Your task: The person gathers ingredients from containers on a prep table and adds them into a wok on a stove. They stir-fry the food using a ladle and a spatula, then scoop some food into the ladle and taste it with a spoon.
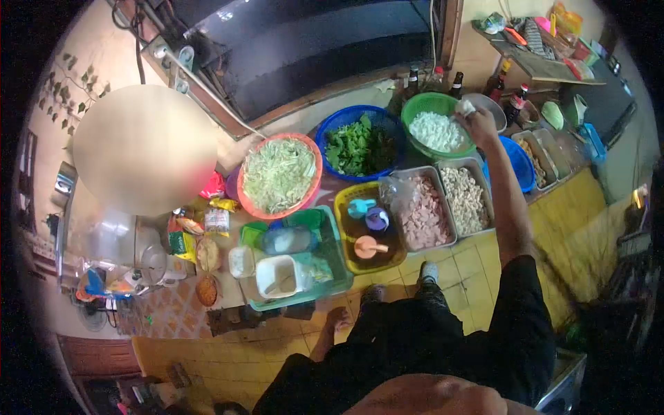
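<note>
R hand (477, 119), viewed from my remote post: fingers grasping a white clump (465, 107) at the edge of the green basket (407, 122) of white shreds (436, 131), nr. the pale bowl (498, 115). Step in hand, prob.: handling shreds; next move, I judge, calls for a gentle pinch, clear of rim. L hand (339, 317): low by leg, grip can't be told. Outward: chopped pcs (465, 197), leafy greens (360, 145).

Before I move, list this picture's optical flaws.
Head view: curved lines and black corners suggest wide-angle distortion; head view, left: a round blur masks detail; head view, lower right: deep shadow obscures shapes; head view, upper right: the white item in the right hand looks indistinct.
</note>
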Action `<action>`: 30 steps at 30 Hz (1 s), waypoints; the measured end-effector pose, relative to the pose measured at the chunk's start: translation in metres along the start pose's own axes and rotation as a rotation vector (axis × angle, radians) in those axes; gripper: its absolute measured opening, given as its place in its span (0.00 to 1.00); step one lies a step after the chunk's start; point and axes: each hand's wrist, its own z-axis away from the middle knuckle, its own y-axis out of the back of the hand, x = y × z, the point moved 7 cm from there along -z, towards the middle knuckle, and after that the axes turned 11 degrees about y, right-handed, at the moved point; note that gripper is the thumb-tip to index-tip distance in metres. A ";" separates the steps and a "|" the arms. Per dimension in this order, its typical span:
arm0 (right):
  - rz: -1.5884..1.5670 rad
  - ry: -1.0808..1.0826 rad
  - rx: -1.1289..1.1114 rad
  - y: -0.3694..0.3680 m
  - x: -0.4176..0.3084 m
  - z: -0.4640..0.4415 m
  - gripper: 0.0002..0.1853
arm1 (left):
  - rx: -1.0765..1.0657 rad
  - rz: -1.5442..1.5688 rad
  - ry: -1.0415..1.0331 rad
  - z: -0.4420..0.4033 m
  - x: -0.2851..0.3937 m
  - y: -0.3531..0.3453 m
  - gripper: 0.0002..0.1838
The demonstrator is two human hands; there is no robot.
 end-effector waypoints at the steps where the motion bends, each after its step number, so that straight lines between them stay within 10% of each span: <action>1: -0.628 -0.146 0.217 -0.003 0.011 0.004 0.17 | 0.066 -0.015 0.018 0.019 0.013 0.009 0.22; 3: -0.648 -0.128 0.249 -0.007 -0.016 0.028 0.17 | 1.312 -0.624 0.000 0.067 0.049 0.041 0.21; 8: -0.699 -0.102 0.304 0.019 -0.057 0.113 0.28 | 1.371 -0.866 0.064 0.110 0.064 0.029 0.19; 20: -0.628 0.082 1.001 0.158 -0.243 0.521 0.16 | 0.840 -1.537 1.294 -0.027 0.014 0.013 0.18; 26: -0.161 0.353 1.537 0.199 -0.422 0.831 0.15 | 1.002 -1.678 1.237 -0.073 0.007 0.052 0.20; 30: -0.048 0.944 1.802 0.226 -0.524 1.094 0.17 | 1.128 -1.546 1.227 -0.056 -0.047 0.048 0.19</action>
